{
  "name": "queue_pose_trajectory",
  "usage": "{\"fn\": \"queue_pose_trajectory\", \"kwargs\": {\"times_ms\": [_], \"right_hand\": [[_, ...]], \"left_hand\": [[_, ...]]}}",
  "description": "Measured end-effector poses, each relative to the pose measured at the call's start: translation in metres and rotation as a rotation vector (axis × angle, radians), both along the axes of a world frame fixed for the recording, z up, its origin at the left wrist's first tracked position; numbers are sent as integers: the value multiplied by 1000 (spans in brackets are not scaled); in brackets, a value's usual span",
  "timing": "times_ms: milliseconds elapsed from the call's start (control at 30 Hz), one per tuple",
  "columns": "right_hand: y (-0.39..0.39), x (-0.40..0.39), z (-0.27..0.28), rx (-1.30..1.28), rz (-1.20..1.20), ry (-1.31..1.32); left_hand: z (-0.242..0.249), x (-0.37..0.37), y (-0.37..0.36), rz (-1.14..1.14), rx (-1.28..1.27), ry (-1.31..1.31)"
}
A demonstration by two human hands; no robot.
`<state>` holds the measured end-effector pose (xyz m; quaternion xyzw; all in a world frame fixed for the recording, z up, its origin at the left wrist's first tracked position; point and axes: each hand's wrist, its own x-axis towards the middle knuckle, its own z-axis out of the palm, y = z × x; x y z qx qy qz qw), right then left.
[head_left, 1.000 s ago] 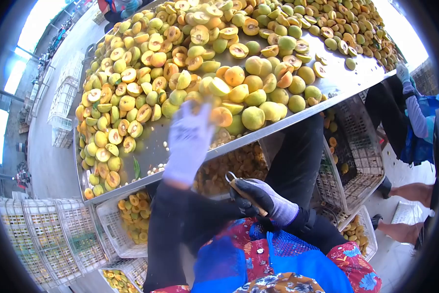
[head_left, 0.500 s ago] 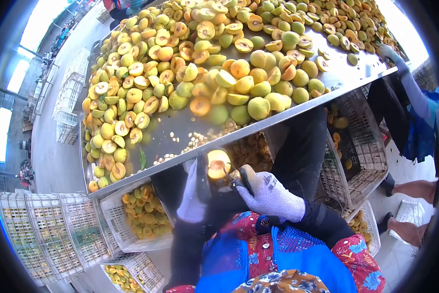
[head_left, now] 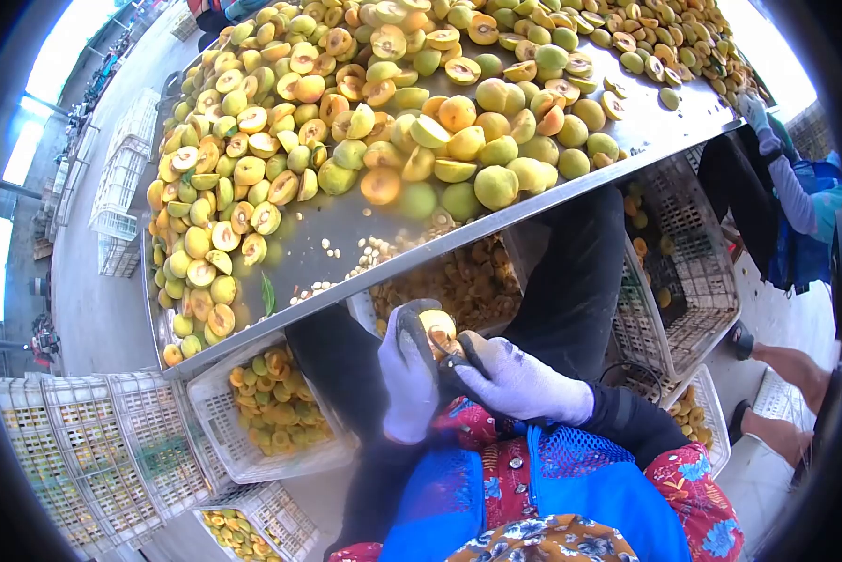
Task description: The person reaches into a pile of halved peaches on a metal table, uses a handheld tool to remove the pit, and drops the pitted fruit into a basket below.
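My left hand (head_left: 408, 370), in a white glove with a dark palm, is closed around a halved stone fruit (head_left: 438, 324). The cut yellow face with its brownish centre is turned up. My right hand (head_left: 526, 382), gloved alike, grips a small dark hand tool (head_left: 443, 348) whose thin tip reaches the fruit; most of its handle is hidden by the fingers. Both hands are over my lap, in front of the metal table (head_left: 496, 221). Heaped on that table are yellow-green fruits (head_left: 346, 155), many of them halved. Pale pits (head_left: 374, 253) lie near its front edge.
Below the table edge stand a crate of fruit pieces (head_left: 458, 286) and another white crate with fruit (head_left: 280, 403). Stacked crates (head_left: 93, 450) are at left, an upright crate (head_left: 683, 281) at right. A co-worker's gloved hand (head_left: 753, 110) touches the heap at far right.
My left hand has come up and right, now wrapped around the fruit half. The fruit has moved slightly right, closer to the tool. The co-worker's arm at right has shifted.
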<state>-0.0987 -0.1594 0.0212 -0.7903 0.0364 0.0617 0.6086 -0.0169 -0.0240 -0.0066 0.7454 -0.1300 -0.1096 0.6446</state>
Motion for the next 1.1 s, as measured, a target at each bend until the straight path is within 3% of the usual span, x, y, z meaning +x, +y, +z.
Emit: {"fn": "queue_pose_trajectory", "kwargs": {"times_ms": [33, 100, 167, 200, 300, 367, 400, 467, 567, 633, 667, 700, 767, 833, 867, 967, 1000, 1100], "right_hand": [[-4, 2, 0, 117, 15, 8], [-15, 7, 28, 540, 50, 510], [-4, -5, -9, -176, 94, -158], [2, -8, -9, -244, 46, -17], [2, 0, -10, 155, -7, -10], [-12, 1, 14, 723, 4, 607], [-17, 0, 5, 753, 69, 584], [-4, 2, -17, 66, 49, -134], [-4, -3, -6, 225, 4, -28], [-9, -1, 16, 843, -32, 533], [-9, 0, 8, 968, -40, 653], [-10, -1, 8, 1090, -8, 549], [-13, -2, 10, 990, 5, 422], [-23, -5, -2, 1418, -3, 706], [-20, -5, -13, 1575, 51, 731], [-16, -9, -40, 2024, 220, 876], [-16, -9, -40, 2043, 220, 870], [-24, -8, -22, 1519, 98, 841]], "left_hand": [[-2, -1, 0, 8, -10, -15], [-5, -3, 0, 25, -26, -43], [0, 0, 2, -26, 130, -27], [1, 0, 4, -53, 210, -15], [0, -1, 6, -70, 211, 2], [-5, -7, 2, -9, 171, -42], [-5, -9, 1, 13, 164, -53], [-6, -7, -1, 15, 185, -47], [-4, -4, 3, -20, 269, -16], [7, -8, -3, -1, 307, -51], [10, -10, -5, -6, 259, -100], [12, -12, -7, -15, 215, -147], [6, -8, -9, -62, 101, -127], [-15, 3, -3, -145, -25, 7], [-19, 3, 0, -193, -150, 107], [-19, 4, 5, -330, -194, 180], [-18, 3, 4, -336, -187, 198], [-15, 5, 6, -369, -43, 33]]}}
